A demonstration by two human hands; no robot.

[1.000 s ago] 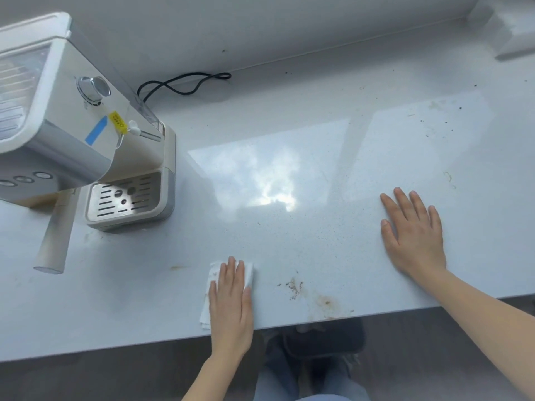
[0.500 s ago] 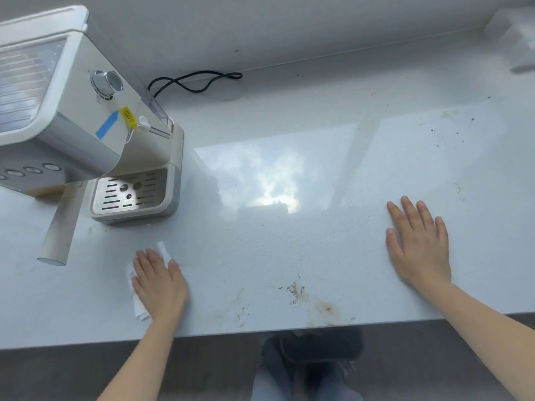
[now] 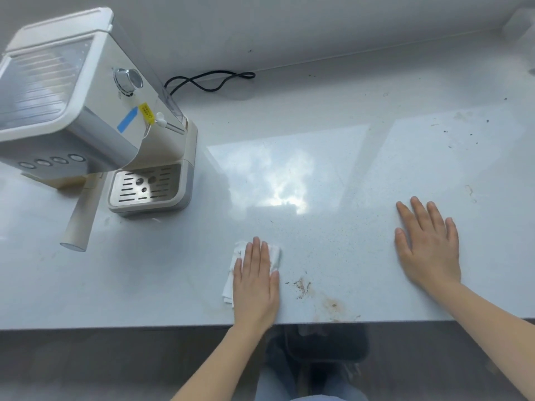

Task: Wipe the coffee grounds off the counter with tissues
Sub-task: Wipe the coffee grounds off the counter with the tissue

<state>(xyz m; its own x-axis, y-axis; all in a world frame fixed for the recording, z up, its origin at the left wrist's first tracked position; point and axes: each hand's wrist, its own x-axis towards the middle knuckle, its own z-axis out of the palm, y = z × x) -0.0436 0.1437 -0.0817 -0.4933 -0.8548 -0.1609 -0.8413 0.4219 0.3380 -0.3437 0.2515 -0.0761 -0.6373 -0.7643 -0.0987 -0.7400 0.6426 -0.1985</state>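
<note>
— Since the tissue [image 3: 275,254] lies flat under the left hand [image 3: 256,287] near the front edge of the bench [image 3: 144,285], which way is the mess from it?

— Just to that hand's right, along the same front edge: a dark cluster of coffee grounds [image 3: 301,287], then a brown smear [image 3: 333,306] nearer the edge. The left hand is plainly the nearer one; a sideways sweep to the right looks like what's called for.

— And the hands themselves?

— Both spread flat, clamped on nothing. The left presses the tissue down; the right hand [image 3: 428,247] rests bare on the bench, well apart, beyond the grounds. Finer specks [image 3: 463,131] dot the far right part of the bench.

— Any writing?

— The coffee machine [image 3: 86,111] at the left end has a yellow tag [image 3: 146,111] with print too small to read, and blue tape [image 3: 127,120], blank. No brand shows.
</note>
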